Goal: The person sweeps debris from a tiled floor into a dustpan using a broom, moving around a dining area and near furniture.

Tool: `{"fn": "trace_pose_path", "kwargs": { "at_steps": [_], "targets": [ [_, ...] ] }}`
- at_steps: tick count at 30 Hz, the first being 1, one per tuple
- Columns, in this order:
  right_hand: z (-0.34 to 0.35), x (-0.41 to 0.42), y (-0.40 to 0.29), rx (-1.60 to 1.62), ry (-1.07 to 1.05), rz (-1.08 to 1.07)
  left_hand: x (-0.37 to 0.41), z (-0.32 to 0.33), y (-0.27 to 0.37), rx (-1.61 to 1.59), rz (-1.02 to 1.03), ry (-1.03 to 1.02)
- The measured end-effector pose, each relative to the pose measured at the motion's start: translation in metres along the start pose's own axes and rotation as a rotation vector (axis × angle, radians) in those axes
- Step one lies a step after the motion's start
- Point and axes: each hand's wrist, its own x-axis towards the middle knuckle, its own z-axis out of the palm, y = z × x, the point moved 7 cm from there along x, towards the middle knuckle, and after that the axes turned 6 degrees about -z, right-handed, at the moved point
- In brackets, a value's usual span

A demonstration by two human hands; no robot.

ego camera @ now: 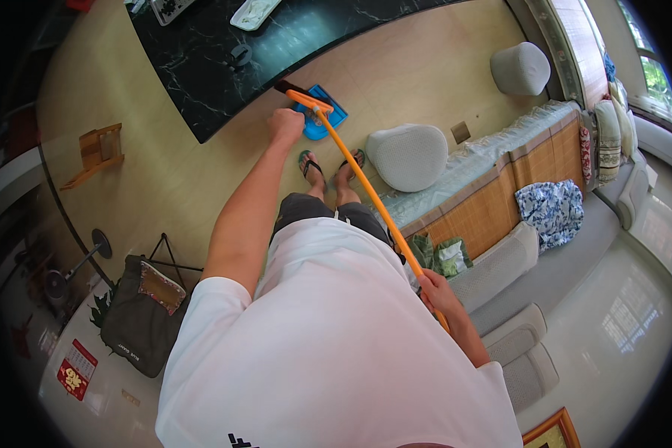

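My right hand [439, 294] grips the long orange handle of a broom [364, 176] near its upper end. The handle slants across to an orange broom head with dark bristles, which overlaps a blue dustpan [333, 122]. My left hand [287, 126] is closed in a fist at the dustpan's left edge. The part in its grip is hidden behind the fingers. Beyond both hands is the edge of a dark marble-patterned table [187, 84]. My feet, in flip-flops [312, 164], stand on the beige floor just short of the dustpan.
A pale padded stool [407, 157] stands close to my right foot, with another stool [519, 68] farther off. A long sofa [481, 207] with cushions runs along the right. At left are a small wooden chair [101, 148] and a dark bag [140, 313]. Trays [255, 12] lie on the table.
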Motion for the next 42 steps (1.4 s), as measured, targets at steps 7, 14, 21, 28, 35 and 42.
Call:
{"fn": "trace_pose_path", "kwargs": {
  "at_steps": [7,14,21,28,35,42],
  "targets": [
    [-0.010,0.035,-0.020,-0.435,0.241,-0.294,-0.016,-0.006,0.010,0.123,0.119,0.020],
    [0.028,0.021,0.028,0.084,0.047,-0.065,-0.022,-0.003,0.017,0.142,0.182,0.035],
    [0.034,-0.007,-0.004,0.051,0.155,-0.071,-0.015,-0.009,-0.001,-0.037,0.176,0.034],
    [0.033,0.023,-0.036,-0.191,0.475,-0.227,-0.013,-0.007,0.065,0.012,0.269,-0.066],
    [-0.014,0.039,-0.025,-0.055,0.533,-0.076,0.006,0.016,0.104,-0.116,0.204,-0.187],
    [-0.068,0.064,0.017,0.089,0.516,-0.056,-0.025,0.006,0.112,-0.369,0.147,-0.148]
  ]
}}
